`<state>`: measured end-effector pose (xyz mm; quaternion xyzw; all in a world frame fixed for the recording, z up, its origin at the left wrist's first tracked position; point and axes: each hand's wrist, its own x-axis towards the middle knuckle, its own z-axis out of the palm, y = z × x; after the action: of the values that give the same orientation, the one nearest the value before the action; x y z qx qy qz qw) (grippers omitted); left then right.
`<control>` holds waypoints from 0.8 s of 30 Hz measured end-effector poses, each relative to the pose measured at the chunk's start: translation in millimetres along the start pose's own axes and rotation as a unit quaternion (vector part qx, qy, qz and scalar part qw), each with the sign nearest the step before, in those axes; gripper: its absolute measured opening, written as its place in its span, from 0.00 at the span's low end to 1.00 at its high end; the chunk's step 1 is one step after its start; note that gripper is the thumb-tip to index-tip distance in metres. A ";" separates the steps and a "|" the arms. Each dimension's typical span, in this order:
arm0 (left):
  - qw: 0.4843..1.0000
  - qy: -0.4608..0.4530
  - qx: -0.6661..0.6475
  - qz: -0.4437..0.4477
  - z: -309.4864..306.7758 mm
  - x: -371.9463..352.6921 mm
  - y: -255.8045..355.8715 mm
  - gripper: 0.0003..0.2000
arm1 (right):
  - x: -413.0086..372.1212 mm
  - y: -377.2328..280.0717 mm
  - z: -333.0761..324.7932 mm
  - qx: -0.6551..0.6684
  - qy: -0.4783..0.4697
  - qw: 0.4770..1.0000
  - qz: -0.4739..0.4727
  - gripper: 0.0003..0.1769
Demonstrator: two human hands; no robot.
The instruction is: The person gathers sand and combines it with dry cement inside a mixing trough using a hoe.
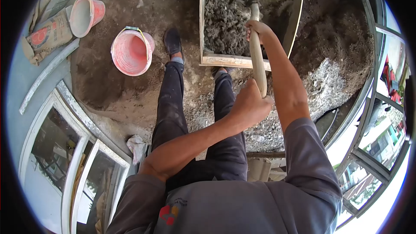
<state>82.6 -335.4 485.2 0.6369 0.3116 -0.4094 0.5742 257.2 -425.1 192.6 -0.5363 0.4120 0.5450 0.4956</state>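
Note:
Both of my hands are wrapped round the thick wooden handle of a hoe (256, 56). My left hand (251, 105) closes over the near end of the handle. Farther along, my right hand (259, 29) grips it close to the far end. The handle slopes down into a wooden mixing box (236, 60), where the hoe's blade is mostly hidden in grey-brown mortar mix (227, 21). The mix is lumpy and heaped toward the box's left side. My feet stand at and beside the box's near edge.
A red-and-white bucket (130, 54) stands left of my feet. Behind it are another bucket (89, 15) and a cement sack (51, 34) by the wall. White window frames (73, 121) lean at left. Sand (342, 39) and pale rubble (325, 82) lie at right, beside a metal-framed glass wall (368, 117).

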 end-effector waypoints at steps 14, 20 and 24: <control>0.968 0.085 0.227 0.070 -225.8 4.4 -283.0 0.13 | -131.1 110.9 156.0 0.279 0.052 0.928 -0.243 0.11; 0.964 0.102 0.171 0.175 -175.2 21.5 -274.0 0.10 | -173.5 80.3 147.8 0.131 0.119 0.909 -0.377 0.10; 0.962 0.031 0.100 0.254 -109.7 12.9 -161.0 0.20 | -193.1 -32.4 100.1 0.049 0.142 0.881 -0.449 0.13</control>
<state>-33.0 -204.5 397.8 0.7614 0.1148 -0.2596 0.5829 258.6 -340.4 395.5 -0.7102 0.2189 0.1611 0.6494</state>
